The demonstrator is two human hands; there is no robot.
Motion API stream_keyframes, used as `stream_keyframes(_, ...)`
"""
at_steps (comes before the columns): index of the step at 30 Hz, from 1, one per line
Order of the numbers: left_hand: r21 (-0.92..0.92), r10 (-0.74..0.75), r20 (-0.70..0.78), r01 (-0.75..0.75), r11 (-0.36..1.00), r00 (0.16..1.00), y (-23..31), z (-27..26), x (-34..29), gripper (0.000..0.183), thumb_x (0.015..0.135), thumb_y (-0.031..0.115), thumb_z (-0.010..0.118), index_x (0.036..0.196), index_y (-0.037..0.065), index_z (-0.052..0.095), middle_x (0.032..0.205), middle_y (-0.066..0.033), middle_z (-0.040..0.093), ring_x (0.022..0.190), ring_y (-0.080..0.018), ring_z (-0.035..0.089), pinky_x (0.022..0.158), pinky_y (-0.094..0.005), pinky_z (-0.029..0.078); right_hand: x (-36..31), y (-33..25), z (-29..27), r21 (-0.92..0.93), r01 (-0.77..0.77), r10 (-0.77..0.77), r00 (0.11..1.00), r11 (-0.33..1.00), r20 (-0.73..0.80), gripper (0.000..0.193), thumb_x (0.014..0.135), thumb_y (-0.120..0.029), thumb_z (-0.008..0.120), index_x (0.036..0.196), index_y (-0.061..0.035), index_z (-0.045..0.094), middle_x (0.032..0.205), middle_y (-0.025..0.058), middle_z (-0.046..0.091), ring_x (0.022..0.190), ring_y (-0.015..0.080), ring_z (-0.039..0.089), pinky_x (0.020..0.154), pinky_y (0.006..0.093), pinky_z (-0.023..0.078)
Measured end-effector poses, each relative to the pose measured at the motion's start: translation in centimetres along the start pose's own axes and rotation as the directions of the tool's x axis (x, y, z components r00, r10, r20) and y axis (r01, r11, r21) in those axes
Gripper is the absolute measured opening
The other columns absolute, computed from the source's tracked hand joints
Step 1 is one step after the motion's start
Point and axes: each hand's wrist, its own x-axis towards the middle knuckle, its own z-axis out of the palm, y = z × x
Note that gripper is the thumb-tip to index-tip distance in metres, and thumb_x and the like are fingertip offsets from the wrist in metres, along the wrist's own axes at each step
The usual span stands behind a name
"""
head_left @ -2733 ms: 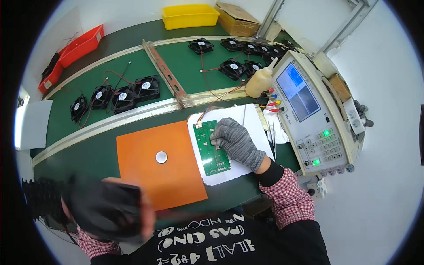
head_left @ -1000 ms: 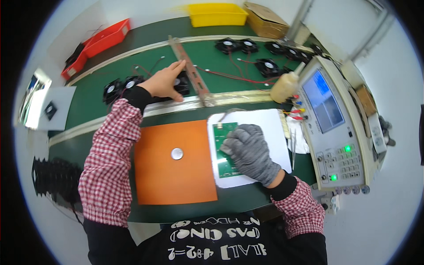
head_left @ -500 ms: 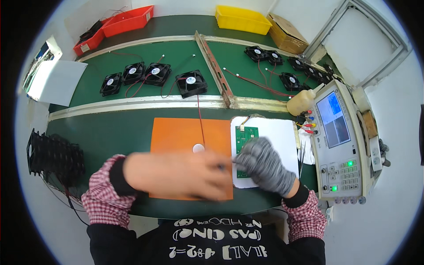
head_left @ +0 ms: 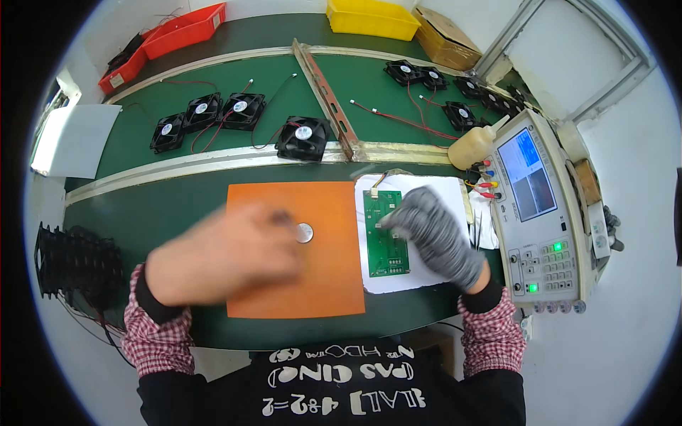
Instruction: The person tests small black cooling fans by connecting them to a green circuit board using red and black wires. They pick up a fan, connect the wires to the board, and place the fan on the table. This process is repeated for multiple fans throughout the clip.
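Note:
My left hand (head_left: 231,254), bare and smeared by motion, is over the left part of an orange mat (head_left: 298,291). A dark spot shows at its fingers, too blurred to name. Close to its fingertips lies a small round silver disc (head_left: 305,233). My right hand (head_left: 440,238), in a grey knitted glove, hovers at the right side of a green circuit board (head_left: 387,264), thumb and fingers pressed together; what they hold, if anything, is hidden. The board lies on a white pad (head_left: 426,273), with a white connector (head_left: 374,192) and wires at its top.
A black fan (head_left: 303,138) sits on the pale rail beyond the mat. More fans (head_left: 241,111) lie on the green shelf. A test instrument (head_left: 540,213) and a bottle (head_left: 471,148) stand at right. Stacked black fans (head_left: 74,263) are at left, red (head_left: 185,32) and yellow bins (head_left: 373,18) behind.
My left hand has moved left, away from the board and the right hand. The red wire that ran from the fan down over the mat no longer shows there. The whole view has shifted slightly.

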Motion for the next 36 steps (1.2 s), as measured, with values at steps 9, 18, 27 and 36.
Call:
stream_keyframes(9, 0.160, -0.018, -0.366, 0.082, 0.984, 0.930, 0.5, 3.1, 2.0, 0.038, 0.076, -0.001, 0.059, 0.112, 0.011, 0.058, 0.143, -0.0144, 0.046, 0.137, -0.0397, 0.037, 0.110, -0.0450, 0.039, -1.3, 2.1, 3.2, 0.621, -0.467, 0.610, 0.792, 0.630, -0.023, 0.014, 0.081, -0.005, 0.071, 0.095, -0.0018, 0.071, 0.087, 0.0091, 0.064, 0.083, 0.0196, 0.063, 0.080, 0.0319, 0.051)
stream_keyframes(18, -0.215, -0.419, -0.402, 0.361, 0.907, 0.814, 0.2, 4.7, 1.6, 0.070, 0.072, 0.017, 0.076, 0.133, 0.000, 0.047, 0.137, -0.0209, 0.046, 0.118, -0.0374, 0.050, 0.100, -0.0464, 0.040, -1.9, 2.6, 4.3, 0.428, -0.366, 0.454, 0.882, 0.826, -0.122, 0.014, 0.075, -0.005, 0.075, 0.088, -0.0023, 0.070, 0.088, 0.0090, 0.062, 0.085, 0.0236, 0.063, 0.080, 0.0340, 0.052)
stream_keyframes(27, 0.279, -0.062, -0.620, 0.295, 0.914, 0.782, 3.2, 3.5, 1.8, 0.091, 0.062, 0.039, 0.088, 0.132, -0.003, 0.046, 0.108, -0.0151, 0.057, 0.099, -0.0330, 0.055, 0.090, -0.0458, 0.043, -2.2, 3.3, 5.0, 0.448, -0.359, 0.448, 0.887, 0.819, -0.108, 0.013, 0.074, -0.002, 0.075, 0.086, -0.0019, 0.069, 0.092, 0.0091, 0.062, 0.088, 0.0237, 0.063, 0.082, 0.0341, 0.052)
stream_keyframes(36, -0.845, -0.025, -0.341, -0.318, -0.430, 0.940, 3.9, -1.1, -1.3, 0.030, 0.101, 0.024, 0.046, 0.104, -0.006, 0.046, 0.077, -0.0236, 0.057, 0.064, -0.0349, 0.061, 0.050, -0.0504, 0.055, -1.9, 2.7, 4.5, 0.387, -0.315, 0.396, 0.907, 0.866, -0.147, 0.016, 0.070, 0.001, 0.076, 0.085, -0.0017, 0.069, 0.087, 0.0089, 0.061, 0.086, 0.0249, 0.062, 0.080, 0.0342, 0.052)
